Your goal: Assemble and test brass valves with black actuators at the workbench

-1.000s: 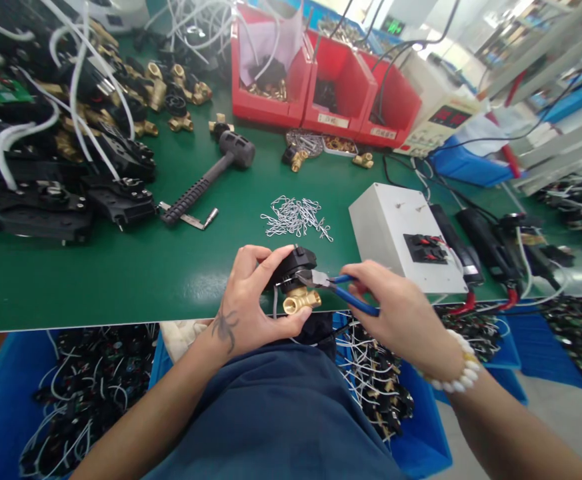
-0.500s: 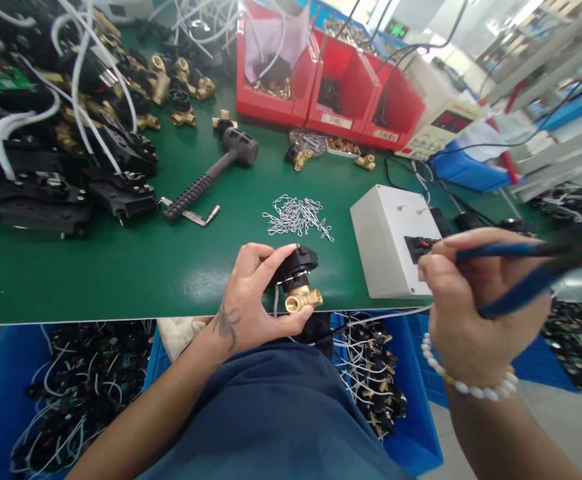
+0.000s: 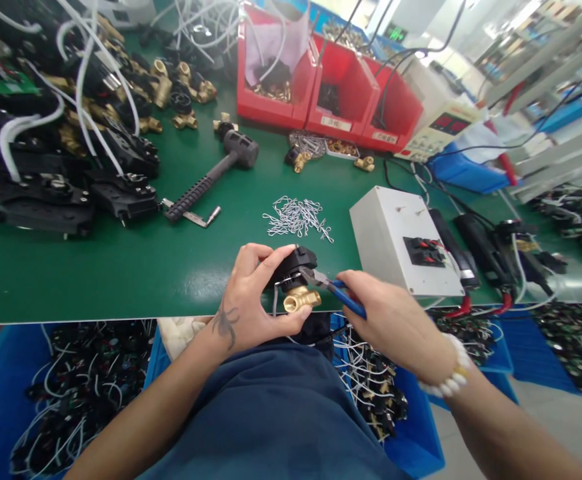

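Note:
My left hand point(image 3: 258, 297) grips a brass valve with a black housing point(image 3: 299, 298) at the table's front edge, thumb below and fingers over the top. A thin metal clip shows at the joint between the black part and the brass body. My right hand point(image 3: 385, 320) is closed around the blue handles of a pair of pliers point(image 3: 347, 299). The jaws meet the valve's right side, at the level of that clip; whether they bite on it I cannot tell. Beyond the valve lies a pile of wire spring clips point(image 3: 298, 216).
A black mallet point(image 3: 213, 175) lies left on the green table point(image 3: 211, 280). Red bins point(image 3: 341, 100) stand at the back, a grey switch box point(image 3: 401, 240) at right. Black housings with white cables point(image 3: 121, 193) crowd the left. Blue crates point(image 3: 423, 427) hold more units below.
My right hand has swung in from the right with the pliers, bringing their jaws to the valve. My left hand and the valve stay almost still.

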`<action>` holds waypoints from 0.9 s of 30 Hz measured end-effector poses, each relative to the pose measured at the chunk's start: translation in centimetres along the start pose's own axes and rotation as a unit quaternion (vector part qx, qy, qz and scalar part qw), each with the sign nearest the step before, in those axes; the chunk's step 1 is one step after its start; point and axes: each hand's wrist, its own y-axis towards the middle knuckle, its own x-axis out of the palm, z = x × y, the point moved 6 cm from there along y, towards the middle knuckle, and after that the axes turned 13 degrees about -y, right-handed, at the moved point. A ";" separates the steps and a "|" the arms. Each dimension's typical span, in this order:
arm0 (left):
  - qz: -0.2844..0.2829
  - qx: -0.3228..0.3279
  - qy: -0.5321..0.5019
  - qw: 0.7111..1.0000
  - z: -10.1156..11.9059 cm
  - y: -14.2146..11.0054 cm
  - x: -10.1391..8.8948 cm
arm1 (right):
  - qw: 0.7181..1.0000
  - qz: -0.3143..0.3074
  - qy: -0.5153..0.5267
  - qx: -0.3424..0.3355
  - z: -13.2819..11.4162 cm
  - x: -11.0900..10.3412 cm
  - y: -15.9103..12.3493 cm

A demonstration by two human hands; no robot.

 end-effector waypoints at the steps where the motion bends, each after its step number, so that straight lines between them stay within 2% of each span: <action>1: 0.000 -0.001 -0.001 1.000 0.0 0.0 0.0 | 0.998 -0.060 -0.013 -0.019 -0.2 0.6 0.1; 2: -0.001 -0.001 -0.002 1.000 0.0 0.0 0.0 | 0.997 -0.073 -0.025 -0.016 0.0 0.5 0.2; 3: -0.001 -0.001 -0.003 1.000 0.1 0.0 0.0 | 0.998 -0.046 -0.031 0.008 0.3 0.0 0.4; 4: 0.000 0.001 -0.004 1.000 0.1 0.0 0.0 | 0.998 0.023 -0.024 0.046 0.8 -1.0 0.5; 5: -0.001 0.003 -0.005 1.000 0.1 0.0 0.0 | 0.989 0.124 -0.008 0.085 1.2 -2.3 0.3; 6: -0.001 0.004 -0.005 1.000 0.1 0.0 0.0 | 0.976 0.194 0.006 0.104 1.4 -3.0 0.0; 7: -0.001 0.005 -0.004 1.000 0.1 0.0 0.0 | 0.972 0.215 0.012 0.098 1.3 -3.0 -0.1; 8: -0.002 0.005 -0.003 1.000 0.0 0.0 0.0 | 0.979 0.190 0.011 0.072 0.9 -2.5 0.0; 10: -0.001 0.001 -0.002 1.000 -0.1 0.0 0.0 | 0.999 0.029 -0.015 -0.010 -0.2 -0.3 0.4; 11: 0.000 -0.001 -0.001 1.000 -0.1 0.0 0.0 | 0.998 -0.050 -0.028 -0.037 -0.6 0.7 0.3; 12: 0.003 -0.002 0.000 1.000 -0.2 -0.1 0.0 | 0.995 -0.089 -0.033 -0.042 -0.6 1.1 0.3; 13: 0.005 0.000 0.001 1.000 -0.2 -0.1 0.0 | 0.996 -0.075 -0.036 -0.023 -0.3 0.8 0.4; 14: 0.007 0.003 0.002 1.000 -0.2 -0.1 0.0 | 0.999 -0.030 -0.034 0.010 0.1 0.0 0.5; 16: 0.008 0.013 0.002 1.000 -0.1 0.0 0.0 | 0.988 0.122 -0.018 0.092 1.0 -2.0 0.3; 17: 0.006 0.016 0.002 1.000 0.0 0.0 0.0 | 0.980 0.169 -0.009 0.107 1.1 -2.5 0.2; 18: 0.003 0.015 0.002 1.000 0.0 0.0 0.0 | 0.979 0.179 -0.005 0.101 1.0 -2.5 0.2; 19: -0.001 0.011 0.002 1.000 0.0 0.0 0.1 | 0.985 0.153 -0.002 0.077 0.7 -2.1 0.4; 22: -0.004 -0.001 0.001 1.000 0.0 0.0 0.0 | 0.999 -0.037 -0.015 -0.022 -0.5 0.3 1.0; 23: -0.002 -0.002 0.000 1.000 -0.1 0.0 0.0 | 0.997 -0.064 -0.023 -0.024 -0.5 0.6 1.0; 24: 0.001 -0.001 -0.001 1.000 -0.1 0.0 0.0 | 0.998 -0.054 -0.030 -0.002 -0.2 0.3 1.1; 25: 0.003 0.001 -0.002 1.000 -0.1 0.0 0.0 | 0.999 -0.008 -0.030 0.031 0.2 -0.4 1.2; 27: 0.002 0.004 -0.003 1.000 -0.2 0.0 0.0 | 0.982 0.152 -0.022 0.106 1.1 -2.4 0.7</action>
